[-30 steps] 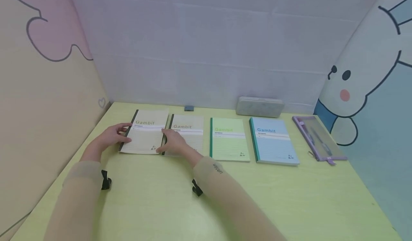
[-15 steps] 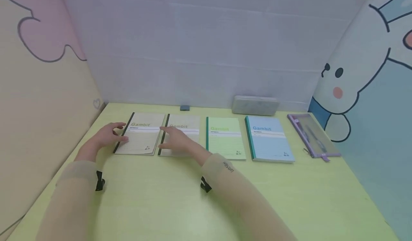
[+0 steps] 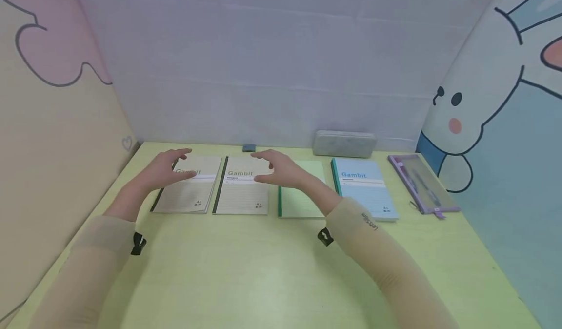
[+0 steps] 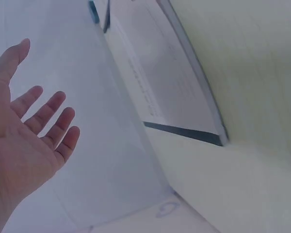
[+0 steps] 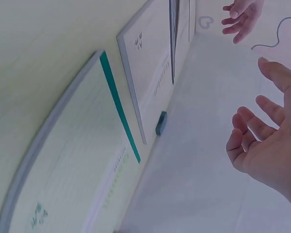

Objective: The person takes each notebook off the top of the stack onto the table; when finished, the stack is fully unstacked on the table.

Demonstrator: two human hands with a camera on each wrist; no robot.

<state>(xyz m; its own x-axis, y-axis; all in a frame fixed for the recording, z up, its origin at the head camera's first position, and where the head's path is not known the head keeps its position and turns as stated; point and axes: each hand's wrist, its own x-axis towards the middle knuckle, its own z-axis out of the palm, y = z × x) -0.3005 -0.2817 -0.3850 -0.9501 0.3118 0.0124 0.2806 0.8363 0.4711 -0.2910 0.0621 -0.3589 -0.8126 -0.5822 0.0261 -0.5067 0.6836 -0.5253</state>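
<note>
Four paper notebooks lie in a row on the table. My left hand [image 3: 160, 173] hovers over the leftmost white notebook [image 3: 182, 197], fingers spread and holding nothing. That notebook has a dark spine, and its lower right corner is slightly lifted. Right of it lies a second white notebook [image 3: 239, 195], also dark-spined. My right hand [image 3: 285, 170] is raised above the gap between it and the green notebook [image 3: 300, 204], covering part of the green cover. In the right wrist view the fingers of my right hand [image 5: 271, 136] are loosely bent around nothing. Palm and fingers of my left hand [image 4: 29, 131] show bare in the left wrist view.
A blue notebook [image 3: 366, 192] with a green spine ends the row. Farther right lies a purple-edged mesh zip pouch [image 3: 423, 182] with pens inside. A grey pencil case [image 3: 344, 143] and a small dark block [image 3: 249, 148] stand by the back wall.
Both hands have left the leftmost notebook and risen. The right hand has moved right, past the second notebook. The leftmost notebook now lies a little apart from its neighbour.
</note>
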